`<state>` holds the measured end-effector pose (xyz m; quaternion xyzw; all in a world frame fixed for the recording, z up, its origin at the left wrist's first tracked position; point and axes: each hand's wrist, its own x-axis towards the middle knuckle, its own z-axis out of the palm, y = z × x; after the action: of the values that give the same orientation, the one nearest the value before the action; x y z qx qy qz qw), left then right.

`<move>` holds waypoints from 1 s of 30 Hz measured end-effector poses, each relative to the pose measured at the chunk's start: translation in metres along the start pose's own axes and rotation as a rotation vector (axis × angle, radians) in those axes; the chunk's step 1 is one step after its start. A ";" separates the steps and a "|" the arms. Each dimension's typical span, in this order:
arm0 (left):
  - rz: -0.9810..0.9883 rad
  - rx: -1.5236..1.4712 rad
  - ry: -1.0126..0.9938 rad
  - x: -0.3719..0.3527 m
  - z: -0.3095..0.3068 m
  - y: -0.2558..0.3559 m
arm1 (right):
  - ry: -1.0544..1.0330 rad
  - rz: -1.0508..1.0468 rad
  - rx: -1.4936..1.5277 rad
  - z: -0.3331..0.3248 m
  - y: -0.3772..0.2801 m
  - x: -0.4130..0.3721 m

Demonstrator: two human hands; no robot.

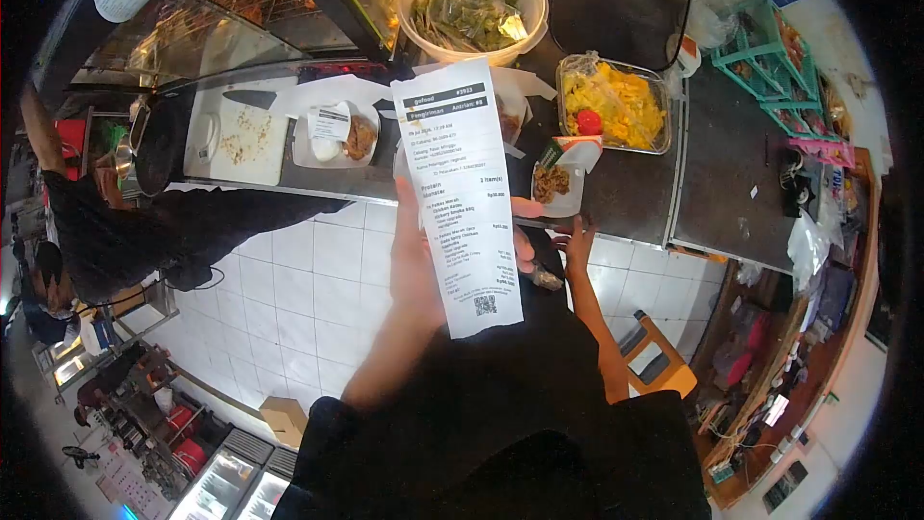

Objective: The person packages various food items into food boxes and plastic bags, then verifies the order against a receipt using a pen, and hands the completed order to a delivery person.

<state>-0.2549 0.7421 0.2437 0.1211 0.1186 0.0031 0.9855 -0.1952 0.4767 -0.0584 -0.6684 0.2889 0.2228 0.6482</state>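
A long printed receipt [462, 202] is upright in front of the camera, gripped by my left hand [409, 255]. The thumb is along its left side and fingertips show past its right edge; the palm is partly hidden behind the paper. My right hand [577, 250] is at the counter's front edge, its fingers apart, just below a white paper box [575, 193] with brown fried food. Whether the fingertips touch the box is unclear. Another open white box [313, 140], holding rice, brown food and a printed label, sits left of the receipt.
Behind the receipt stands a round tub [409, 14] of green leaves. A clear container of yellow food [616, 101] is at its right. A knife [250, 96] lies on a white cutting board [210, 159]. At the left is another person's dark-clothed arm [144, 241]. Green baskets [765, 53] stand far right.
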 end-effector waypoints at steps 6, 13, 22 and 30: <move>0.004 0.016 0.084 -0.002 0.002 -0.001 | 0.005 -0.059 -0.076 -0.006 0.002 -0.003; -0.005 0.030 0.088 -0.004 -0.004 0.000 | 0.010 -0.129 -0.252 -0.007 0.005 0.012; -0.009 0.011 -0.052 0.001 -0.008 -0.009 | 0.099 -0.786 -1.033 -0.016 0.013 0.064; -0.049 0.033 0.109 0.022 0.008 -0.049 | 0.033 -0.485 -0.899 -0.022 -0.021 0.047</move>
<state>-0.2325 0.6934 0.2348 0.1338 0.1750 -0.0162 0.9753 -0.1481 0.4504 -0.0731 -0.9325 0.0113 0.1575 0.3250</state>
